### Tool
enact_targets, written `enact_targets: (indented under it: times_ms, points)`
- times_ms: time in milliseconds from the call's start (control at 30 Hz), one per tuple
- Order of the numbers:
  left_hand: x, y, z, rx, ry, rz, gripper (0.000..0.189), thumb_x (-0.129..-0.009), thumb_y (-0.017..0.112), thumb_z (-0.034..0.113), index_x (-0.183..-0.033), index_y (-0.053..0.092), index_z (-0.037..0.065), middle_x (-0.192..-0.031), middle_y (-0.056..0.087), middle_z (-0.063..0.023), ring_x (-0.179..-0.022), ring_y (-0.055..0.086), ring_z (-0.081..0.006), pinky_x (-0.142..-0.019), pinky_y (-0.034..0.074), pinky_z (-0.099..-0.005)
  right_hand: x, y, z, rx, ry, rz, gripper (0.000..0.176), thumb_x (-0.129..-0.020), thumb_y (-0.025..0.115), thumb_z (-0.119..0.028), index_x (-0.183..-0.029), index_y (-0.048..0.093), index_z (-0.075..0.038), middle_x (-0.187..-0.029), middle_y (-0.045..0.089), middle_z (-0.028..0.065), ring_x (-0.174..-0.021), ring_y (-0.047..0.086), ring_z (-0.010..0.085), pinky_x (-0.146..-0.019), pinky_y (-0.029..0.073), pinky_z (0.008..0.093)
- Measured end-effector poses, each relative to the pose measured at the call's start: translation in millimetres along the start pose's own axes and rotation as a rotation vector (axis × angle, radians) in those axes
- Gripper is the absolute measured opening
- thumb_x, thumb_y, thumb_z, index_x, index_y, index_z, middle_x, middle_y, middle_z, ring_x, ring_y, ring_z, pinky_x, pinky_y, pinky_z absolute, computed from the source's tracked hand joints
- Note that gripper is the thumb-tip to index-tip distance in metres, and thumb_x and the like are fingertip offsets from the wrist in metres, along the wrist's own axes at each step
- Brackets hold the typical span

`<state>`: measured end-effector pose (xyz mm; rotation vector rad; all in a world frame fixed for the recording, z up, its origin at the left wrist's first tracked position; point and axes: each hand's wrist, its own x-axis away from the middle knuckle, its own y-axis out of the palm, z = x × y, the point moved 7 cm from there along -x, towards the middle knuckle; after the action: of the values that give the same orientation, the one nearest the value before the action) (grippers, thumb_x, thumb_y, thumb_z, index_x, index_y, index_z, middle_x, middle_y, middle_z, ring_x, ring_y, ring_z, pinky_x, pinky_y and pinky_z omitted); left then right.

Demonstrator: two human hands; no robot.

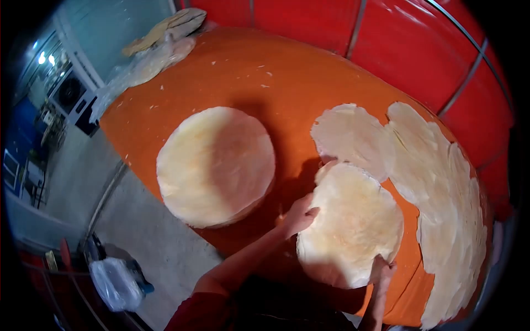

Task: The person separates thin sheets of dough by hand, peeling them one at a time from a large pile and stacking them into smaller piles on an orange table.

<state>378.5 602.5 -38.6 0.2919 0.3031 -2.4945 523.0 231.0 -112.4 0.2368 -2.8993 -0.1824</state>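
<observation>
A round, thin flatbread (353, 220) with an uneven edge lies in front of me, pale with yellowish patches. My left hand (301, 216) is closed at its left edge, thumb on top and the other fingers partly hidden. At the lower right edge, my right hand (383, 269) pinches the rim, its fingertips partly out of sight. To the left stands a thick round stack of flatbreads (215, 165), with a shadow across its right half. Just beyond my hands, a single flatbread (350, 135) lies flat and overlaps the neighbouring row.
Overlapping flatbreads (441, 204) run along the right side of the orange-covered table (193, 71). Clear plastic and a cloth (168, 33) lie at the far left corner. Red padded panels (408, 55) border the back. A plastic-wrapped item (116, 284) is at lower left, above the grey floor.
</observation>
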Motion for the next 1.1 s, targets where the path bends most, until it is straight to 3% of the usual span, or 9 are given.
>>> enact_targets:
  times_ms: [67,200,300,533,600,700,800,1000,1100]
  points:
    - [-12,-31,48,-0.244,-0.276,-0.168,0.029,-0.078,0.052,0.006,-0.107,0.048,0.001,-0.083,0.057,-0.0180,-0.074,0.057,-0.0242,-0.065,0.044,-0.0296,11,51,-45,0.120,-0.047,0.024,0.032,-0.076,0.054,0.005,-0.108,0.050,0.002,-0.095,0.057,0.0110,-0.080,0.056,0.0169,-0.067,0.048,0.0291]
    - [-19,-150,90,0.046,0.167,0.269,0.034,-0.083,0.052,0.005,-0.116,0.047,0.000,-0.097,0.060,-0.0079,-0.087,0.054,-0.0110,-0.073,0.045,-0.0269,-10,193,-99,0.168,-0.141,-0.228,0.031,-0.080,0.054,0.004,-0.110,0.049,0.003,-0.102,0.053,0.0116,-0.086,0.054,0.0175,-0.077,0.045,0.0294]
    - [-9,-259,122,-0.027,0.012,0.296,0.037,-0.082,0.053,0.001,-0.118,0.047,0.001,-0.104,0.057,-0.0025,-0.094,0.053,-0.0127,-0.080,0.045,-0.0268,2,339,-126,-0.095,-0.203,-0.562,0.039,-0.080,0.056,0.002,-0.118,0.046,0.004,-0.111,0.054,0.0131,-0.093,0.054,0.0200,-0.082,0.043,0.0310]
    - [98,-388,16,0.060,-0.423,0.802,0.032,-0.079,0.051,-0.002,-0.111,0.051,-0.001,-0.101,0.060,-0.0067,-0.086,0.059,-0.0175,-0.075,0.049,-0.0301,12,518,-17,0.251,0.145,-0.828,0.032,-0.075,0.062,-0.003,-0.106,0.055,0.004,-0.095,0.062,0.0112,-0.085,0.057,0.0172,-0.076,0.045,0.0274]
    - [157,-415,-121,0.568,-0.217,0.921,0.036,-0.081,0.053,0.003,-0.117,0.047,0.002,-0.108,0.056,-0.0069,-0.096,0.055,-0.0163,-0.076,0.047,-0.0293,-20,527,77,0.378,-0.139,-0.884,0.033,-0.073,0.064,-0.004,-0.105,0.056,0.002,-0.093,0.062,0.0096,-0.081,0.057,0.0166,-0.073,0.046,0.0270]
    - [167,-392,-103,0.954,-0.249,0.986,0.047,-0.078,0.060,0.009,-0.120,0.042,0.002,-0.109,0.055,-0.0054,-0.094,0.055,-0.0162,-0.075,0.047,-0.0302,-12,531,69,0.372,-0.010,-0.860,0.033,-0.072,0.067,-0.001,-0.102,0.056,0.003,-0.088,0.061,0.0095,-0.073,0.057,0.0139,-0.065,0.048,0.0257]
    - [162,-380,-9,-1.077,-0.523,0.848,0.059,-0.075,0.067,0.017,-0.123,0.036,0.003,-0.105,0.054,-0.0073,-0.089,0.055,-0.0172,-0.073,0.048,-0.0304,-3,518,43,0.460,-0.039,-0.830,0.032,-0.074,0.065,-0.008,-0.103,0.054,0.002,-0.086,0.063,0.0083,-0.071,0.058,0.0165,-0.066,0.048,0.0278]
    - [268,-424,-64,-0.038,-0.571,1.125,0.057,-0.078,0.065,0.021,-0.124,0.035,0.005,-0.095,0.054,-0.0085,-0.081,0.053,-0.0145,-0.063,0.045,-0.0282,-26,407,-38,1.536,-1.116,-0.311,0.049,-0.070,0.059,-0.010,-0.116,0.044,-0.002,-0.107,0.054,0.0121,-0.093,0.053,0.0268,-0.079,0.043,0.0396]
    - [328,-419,-105,0.048,-0.789,1.113,0.039,-0.079,0.062,0.011,-0.111,0.041,0.003,-0.080,0.051,-0.0055,-0.055,0.049,-0.0119,-0.045,0.041,-0.0239,-90,336,-29,1.871,-0.867,-0.173,0.056,-0.072,0.056,-0.014,-0.123,0.038,-0.003,-0.118,0.045,0.0129,-0.104,0.045,0.0293,-0.083,0.036,0.0498]
